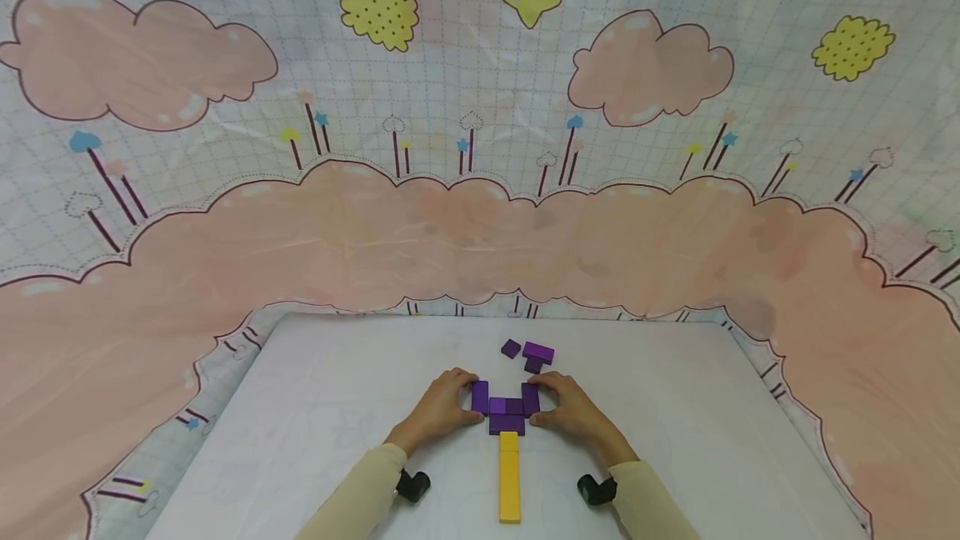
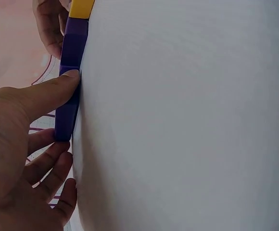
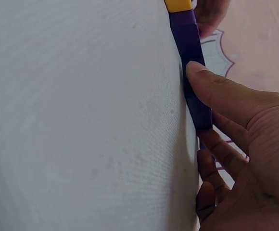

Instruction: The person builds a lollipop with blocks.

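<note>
On the white table, purple blocks make a U-shaped group above a long yellow strip point(image 1: 509, 482). My left hand point(image 1: 435, 408) pinches the upright purple block point(image 1: 480, 397) on the group's left side, thumb at its near end and fingertips at its far end. Opposite it, my right hand point(image 1: 581, 413) holds the right-hand purple block point(image 1: 530, 400) the same way. Between them lie small purple blocks point(image 1: 506, 406), with a wider purple block point(image 1: 507, 425) just below. In the left wrist view, the thumb presses on the purple row point(image 2: 66, 120); the right wrist view shows much the same point(image 3: 199, 113).
Beyond the group lie a loose purple cube point(image 1: 511, 348) and a purple bar point(image 1: 538, 352) with a smaller purple block point(image 1: 533, 366) touching it. The white table point(image 1: 337, 357) ends at a patterned cloth point(image 1: 510, 248) behind. Dark wrist devices point(image 1: 413, 486) show at both sleeves.
</note>
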`<state>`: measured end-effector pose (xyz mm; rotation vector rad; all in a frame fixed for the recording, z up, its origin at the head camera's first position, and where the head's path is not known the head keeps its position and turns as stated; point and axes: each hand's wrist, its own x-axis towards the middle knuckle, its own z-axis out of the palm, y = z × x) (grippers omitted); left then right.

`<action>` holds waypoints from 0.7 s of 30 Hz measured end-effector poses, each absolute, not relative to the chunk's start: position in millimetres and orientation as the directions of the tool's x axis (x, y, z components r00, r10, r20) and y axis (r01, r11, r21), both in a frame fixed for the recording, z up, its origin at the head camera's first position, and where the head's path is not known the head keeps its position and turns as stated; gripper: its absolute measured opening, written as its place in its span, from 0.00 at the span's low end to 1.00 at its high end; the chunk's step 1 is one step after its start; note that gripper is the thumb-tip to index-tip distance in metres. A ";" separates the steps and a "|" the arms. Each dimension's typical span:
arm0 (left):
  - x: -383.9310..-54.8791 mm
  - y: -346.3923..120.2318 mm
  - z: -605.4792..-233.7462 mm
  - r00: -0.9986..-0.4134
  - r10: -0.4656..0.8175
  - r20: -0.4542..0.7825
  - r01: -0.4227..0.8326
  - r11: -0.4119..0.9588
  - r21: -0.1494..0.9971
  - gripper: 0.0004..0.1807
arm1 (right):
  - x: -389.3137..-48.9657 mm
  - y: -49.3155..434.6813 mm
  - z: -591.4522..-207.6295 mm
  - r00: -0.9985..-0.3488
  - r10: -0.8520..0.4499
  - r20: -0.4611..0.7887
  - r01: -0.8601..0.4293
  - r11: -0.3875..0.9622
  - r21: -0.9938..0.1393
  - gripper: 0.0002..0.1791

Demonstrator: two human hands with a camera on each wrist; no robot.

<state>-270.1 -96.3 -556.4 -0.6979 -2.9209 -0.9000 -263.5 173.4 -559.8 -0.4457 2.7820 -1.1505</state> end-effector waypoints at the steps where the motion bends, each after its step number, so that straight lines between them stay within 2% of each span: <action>1: -270.3 -95.9 -556.8 -0.901 0.412 0.134 0.417 0.737 0.532 0.34 | -263.4 173.3 -559.5 -0.953 -0.301 0.019 -0.226 0.673 -0.704 0.32; 8: -269.4 -95.1 -555.7 -0.905 0.411 0.113 0.406 0.748 0.526 0.35 | -262.9 172.8 -558.9 -0.955 -0.295 0.014 -0.221 0.683 -0.696 0.33; 14: -266.5 -100.3 -551.8 -0.901 0.426 0.081 0.388 0.710 0.588 0.38 | -262.1 172.3 -558.4 -0.956 -0.291 0.015 -0.217 0.677 -0.703 0.32; 21: -266.8 -105.5 -552.1 -0.901 0.432 0.043 0.357 0.682 0.638 0.34 | -261.2 172.6 -558.5 -0.956 -0.293 0.019 -0.222 0.679 -0.700 0.33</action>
